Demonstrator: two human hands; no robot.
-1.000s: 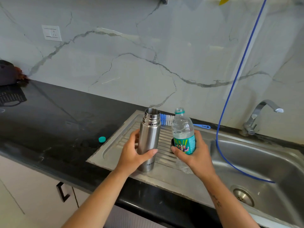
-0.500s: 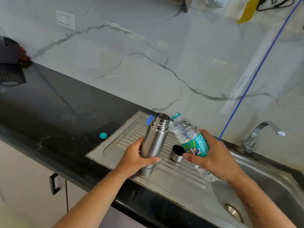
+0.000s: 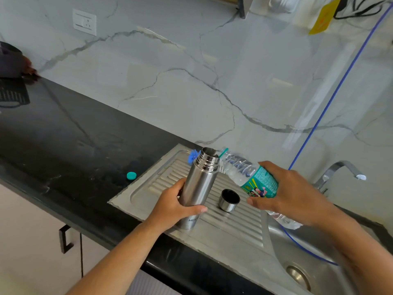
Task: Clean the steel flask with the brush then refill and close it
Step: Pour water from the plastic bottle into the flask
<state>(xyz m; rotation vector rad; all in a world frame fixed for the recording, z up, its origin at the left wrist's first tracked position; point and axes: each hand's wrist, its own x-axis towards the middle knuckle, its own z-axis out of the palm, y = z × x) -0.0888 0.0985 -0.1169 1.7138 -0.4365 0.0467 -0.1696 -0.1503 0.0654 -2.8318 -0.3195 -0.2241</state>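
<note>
Since half a second ago I have tipped the bottle (image 3: 251,177) further over, so its open mouth now reaches the rim of the flask (image 3: 198,186), where before it stood a little short of it. A second ago the bottle was upright on the drainboard (image 3: 234,231).

My left hand (image 3: 176,206) wraps round the lower half of the flask, thumb across the front and fingers behind, holding it on the drainboard with its top leaning slightly toward the bottle. The flask mouth is open and well above my grip; I cannot see inside it.

My right hand (image 3: 291,192) grips the bottle round its green label, thumb underneath and fingers over the top. The bottle lies nearly level, neck toward the flask, base toward the sink (image 3: 308,248). It is clear plastic with water in it; whether water is running into the flask I cannot tell.

Just right of the flask, between my hands, the steel cap (image 3: 229,200) stands on the drainboard with its dark hollow upward. Behind the flask top the blue bristles of the brush (image 3: 193,156) show. Left of the flask, on the black counter (image 3: 63,135) just off the drainboard, lies the small green lid (image 3: 131,175). A blue hose (image 3: 331,103) runs down the wall into the sink, beside the tap (image 3: 338,171).
</note>
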